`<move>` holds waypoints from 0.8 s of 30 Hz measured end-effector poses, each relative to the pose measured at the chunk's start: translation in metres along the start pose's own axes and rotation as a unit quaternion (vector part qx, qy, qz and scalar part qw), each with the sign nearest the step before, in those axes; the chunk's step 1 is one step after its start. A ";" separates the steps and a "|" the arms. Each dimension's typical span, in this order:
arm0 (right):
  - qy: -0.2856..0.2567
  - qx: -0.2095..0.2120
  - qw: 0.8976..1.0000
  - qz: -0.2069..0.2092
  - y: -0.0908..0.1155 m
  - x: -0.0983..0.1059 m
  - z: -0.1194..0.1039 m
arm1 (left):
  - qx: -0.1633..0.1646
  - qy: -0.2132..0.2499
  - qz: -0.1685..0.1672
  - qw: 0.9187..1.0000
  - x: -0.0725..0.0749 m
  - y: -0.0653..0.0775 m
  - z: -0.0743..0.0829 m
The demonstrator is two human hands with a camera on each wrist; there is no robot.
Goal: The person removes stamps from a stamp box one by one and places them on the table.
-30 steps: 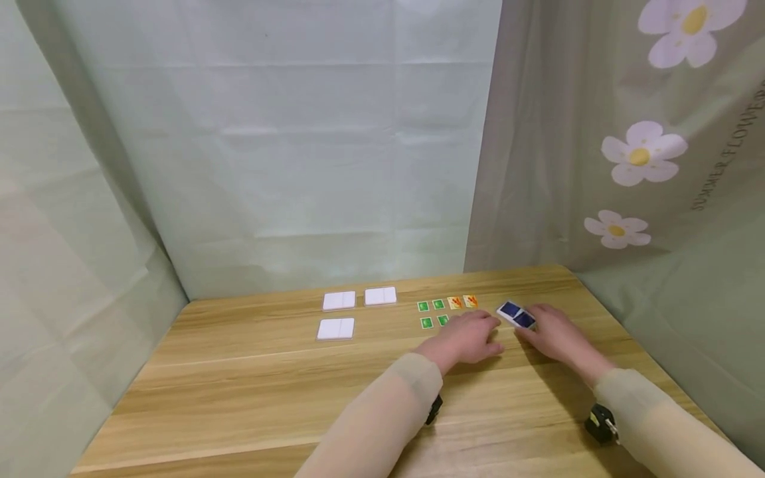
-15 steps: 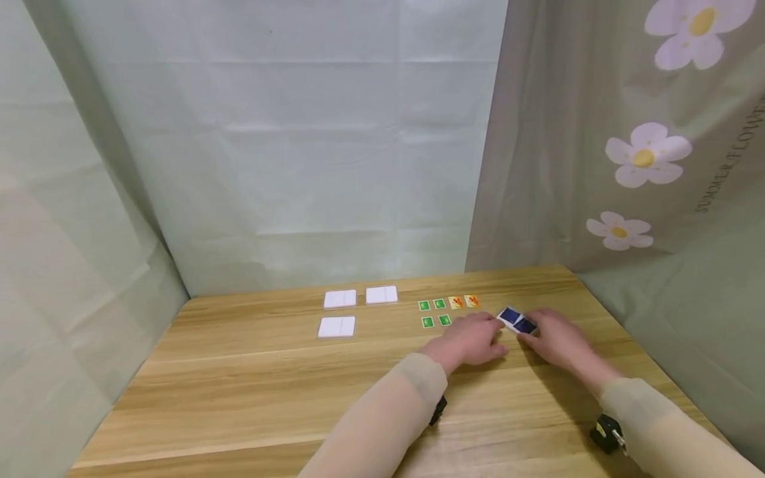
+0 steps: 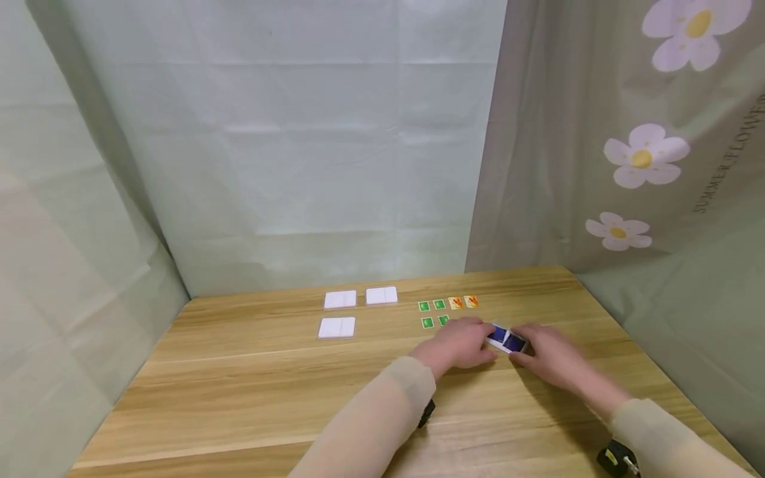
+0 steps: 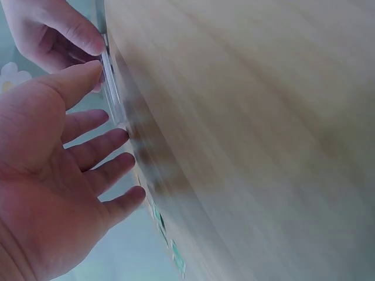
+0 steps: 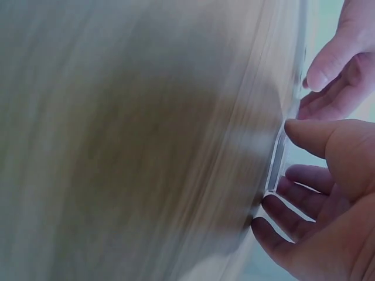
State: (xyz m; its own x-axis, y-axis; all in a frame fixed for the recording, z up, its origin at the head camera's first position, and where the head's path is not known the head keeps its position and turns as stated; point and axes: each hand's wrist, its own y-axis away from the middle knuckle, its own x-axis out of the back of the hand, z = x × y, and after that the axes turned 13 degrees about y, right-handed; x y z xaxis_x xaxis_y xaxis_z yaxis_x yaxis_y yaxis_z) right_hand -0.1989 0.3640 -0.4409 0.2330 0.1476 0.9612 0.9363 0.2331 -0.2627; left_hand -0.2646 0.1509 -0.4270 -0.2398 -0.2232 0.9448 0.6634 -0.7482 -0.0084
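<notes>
In the head view, a flat, clear-edged tray (image 3: 514, 342) with two dark blue squares lies between the hands at the right of the table. My right hand (image 3: 552, 358) grips its right end, thumb on the near side and fingers on the far side. My left hand (image 3: 457, 342) is at the tray's left end, its fingertips right at the edge. From the left wrist view, the left hand's fingers (image 4: 120, 143) are spread and fairly straight beside the thin tray (image 4: 112, 88). In the right wrist view, the tray (image 5: 276, 161) shows by the right thumb.
Small green tiles (image 3: 424, 306) and two orange-patterned tiles (image 3: 456, 303) lie left of and behind the left hand, partly covered by it. Farther left are three white flat trays (image 3: 337, 327). Fabric walls (image 3: 311, 166) enclose the wooden table (image 3: 239, 398) at the back and sides.
The right hand has drawn the blue-squared tray nearer and to the left. After moving slightly right, the left hand has come back a little, now meeting the tray's left end.
</notes>
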 end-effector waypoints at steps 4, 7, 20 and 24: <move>-0.003 0.007 1.000 -0.007 0.000 0.001 -0.009 | -0.006 0.005 -0.004 1.000 0.002 0.010 -0.006; -0.003 0.017 1.000 -0.012 0.000 0.001 -0.015 | -0.013 0.008 -0.005 1.000 0.003 0.018 -0.011; -0.031 0.053 0.997 -0.038 -0.004 -0.002 -0.042 | -0.021 0.015 -0.013 1.000 0.012 0.066 -0.024; -0.037 0.057 0.996 -0.050 -0.007 -0.002 -0.053 | -0.013 0.020 -0.016 1.000 0.016 0.082 -0.026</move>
State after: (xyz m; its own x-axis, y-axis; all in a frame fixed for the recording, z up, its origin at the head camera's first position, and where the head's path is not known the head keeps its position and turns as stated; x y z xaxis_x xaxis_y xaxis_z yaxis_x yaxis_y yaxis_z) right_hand -0.1922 0.3115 -0.4367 0.1160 0.1868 0.9755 0.9169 0.3576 -0.1775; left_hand -0.2328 0.0696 -0.4211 -0.2892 -0.2221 0.9311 0.6354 -0.7720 0.0131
